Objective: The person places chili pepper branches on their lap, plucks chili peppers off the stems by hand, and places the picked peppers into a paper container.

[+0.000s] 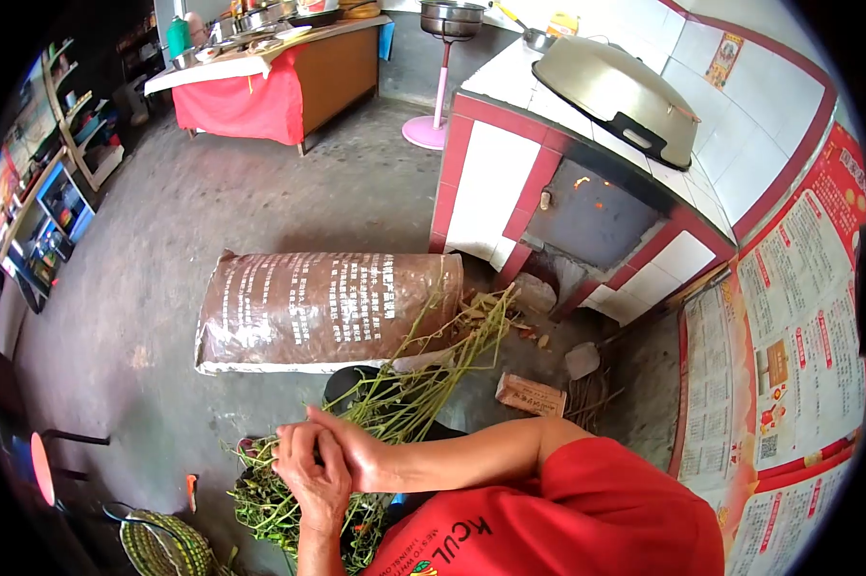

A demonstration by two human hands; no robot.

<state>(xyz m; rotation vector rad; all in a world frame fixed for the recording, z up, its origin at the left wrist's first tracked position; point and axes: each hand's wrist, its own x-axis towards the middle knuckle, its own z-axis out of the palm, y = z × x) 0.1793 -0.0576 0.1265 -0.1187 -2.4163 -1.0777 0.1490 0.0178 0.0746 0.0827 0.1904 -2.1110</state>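
Observation:
My left hand (310, 466) and my right hand (356, 449) are pressed together above a heap of leafy green plants (260, 509). The left fingers curl over toward the right hand, and both hands look closed. Whatever lies between them is hidden. Long green plant stems (452, 370) run from just behind my hands up to the right, their cut ends near the stove. A full brown sack with white printing (327, 302) lies on the floor beyond the stems.
A tiled stove (495, 173) with a large metal lid (625, 91) stands at the right. A brick (531, 395) lies on the floor below it. At lower left are a green woven basket (154, 547) and a stool (42, 468). A cluttered table (342, 82) stands at the back.

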